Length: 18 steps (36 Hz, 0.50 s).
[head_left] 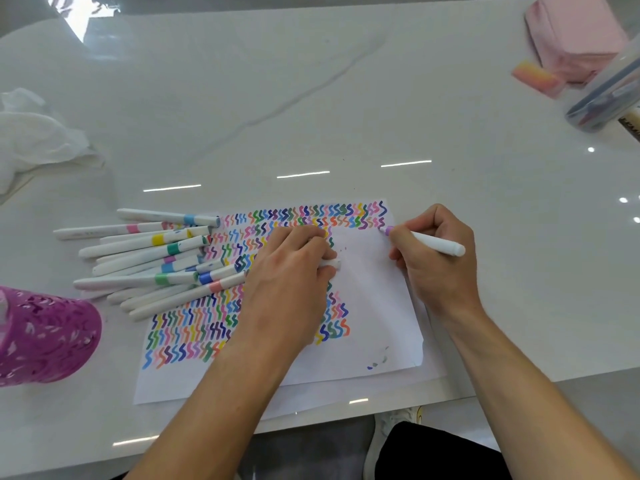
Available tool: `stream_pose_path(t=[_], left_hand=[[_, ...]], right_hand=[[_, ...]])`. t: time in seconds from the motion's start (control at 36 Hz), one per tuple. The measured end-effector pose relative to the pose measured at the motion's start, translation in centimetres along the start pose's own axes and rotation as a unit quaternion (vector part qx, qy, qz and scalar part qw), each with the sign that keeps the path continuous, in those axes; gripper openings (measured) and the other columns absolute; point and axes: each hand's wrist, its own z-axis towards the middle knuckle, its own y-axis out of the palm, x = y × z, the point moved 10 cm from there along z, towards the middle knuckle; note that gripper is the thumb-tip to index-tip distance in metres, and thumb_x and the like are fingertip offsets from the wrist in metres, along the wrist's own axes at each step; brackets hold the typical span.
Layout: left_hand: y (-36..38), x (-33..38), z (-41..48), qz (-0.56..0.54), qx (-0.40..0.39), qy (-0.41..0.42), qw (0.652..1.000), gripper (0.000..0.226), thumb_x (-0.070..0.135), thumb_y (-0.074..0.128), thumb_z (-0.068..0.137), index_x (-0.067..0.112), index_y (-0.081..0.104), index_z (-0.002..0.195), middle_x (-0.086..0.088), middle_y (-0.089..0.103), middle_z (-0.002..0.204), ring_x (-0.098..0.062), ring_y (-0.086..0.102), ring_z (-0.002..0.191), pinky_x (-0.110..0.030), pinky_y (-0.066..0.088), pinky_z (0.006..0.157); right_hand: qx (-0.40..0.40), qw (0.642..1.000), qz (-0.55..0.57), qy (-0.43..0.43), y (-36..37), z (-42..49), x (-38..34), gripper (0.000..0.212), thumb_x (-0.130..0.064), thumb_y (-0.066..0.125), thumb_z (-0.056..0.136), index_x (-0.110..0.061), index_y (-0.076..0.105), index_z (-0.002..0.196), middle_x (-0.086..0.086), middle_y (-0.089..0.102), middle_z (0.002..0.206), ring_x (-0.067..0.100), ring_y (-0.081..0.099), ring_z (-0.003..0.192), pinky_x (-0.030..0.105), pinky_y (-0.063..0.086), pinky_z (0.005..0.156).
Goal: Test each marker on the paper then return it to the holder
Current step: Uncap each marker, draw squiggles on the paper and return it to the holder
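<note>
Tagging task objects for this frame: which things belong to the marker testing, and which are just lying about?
In the job:
marker in the right hand, tip at the paper
cap in the left hand
pile of markers
purple holder

Lying about:
crumpled tissue
pink pouch
clear case
orange-pink block

Marker pile [149, 252] blocks the paper [375, 306] on its left — open table [346, 116] lies beyond.
</note>
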Motion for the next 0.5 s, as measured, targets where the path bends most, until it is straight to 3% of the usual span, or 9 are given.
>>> stream_pose_path(t=[0.11,0.19,0.36,0.44,0.5], left_hand=[[-0.1,0.2,-0.2,0.007,0.004,0.007,1.0,0.008,0.016,0.074,0.089,0.016,0.075,0.097,0.007,0.069,0.115,-0.017,0.056,0.11,-0.022,0.04,0.091],[-0.3,0.1,-0.3,-0.006,0.006,0.002,1.0,0.009,0.014,0.075,0.088,0.014,0.076,0.096,0.006,0.069,0.115,-0.016,0.057,0.111,-0.016,0.035,0.092],[-1.6,0.0,-0.4,-0.047,0.021,-0.034,0.998,0.012,0.015,0.076,0.086,0.017,0.076,0.098,0.008,0.069,0.116,-0.01,0.056,0.113,-0.007,0.028,0.095],[-2.5,-0.2,-0.5,-0.079,0.043,-0.056,0.994,0.013,0.021,0.074,0.089,0.022,0.075,0.102,0.014,0.067,0.116,-0.001,0.052,0.11,0.006,0.02,0.092],[-3.3,-0.6,-0.7,-0.113,0.067,-0.075,0.989,0.01,0.025,0.072,0.091,0.027,0.073,0.101,0.018,0.066,0.111,0.003,0.052,0.105,0.004,0.025,0.09]], right_hand=[[0.026,0.997,0.076,0.005,-0.9,0.4,-0.2,0.023,-0.009,0.077,0.084,-0.017,0.057,0.076,0.003,0.067,0.061,0.014,0.061,0.052,0.023,0.046,0.049],[0.023,0.993,0.115,0.007,-1.0,0.4,-0.6,0.02,-0.008,0.076,0.088,-0.017,0.06,0.081,-0.001,0.065,0.061,0.014,0.056,0.052,0.021,0.043,0.048],[-0.016,0.992,0.108,-0.059,-0.1,-0.2,-3.5,0.007,-0.009,0.077,0.091,-0.015,0.074,0.093,0.002,0.072,0.079,0.017,0.064,0.068,0.025,0.053,0.062],[-0.055,0.991,0.114,-0.054,1.0,-0.7,-4.2,0.008,-0.013,0.076,0.092,-0.017,0.077,0.099,-0.003,0.075,0.082,0.014,0.068,0.075,0.025,0.055,0.067],[-0.081,0.987,0.132,-0.043,2.0,-1.3,-4.5,0.009,-0.017,0.071,0.094,-0.017,0.078,0.1,-0.001,0.076,0.081,0.015,0.069,0.077,0.026,0.056,0.069]])
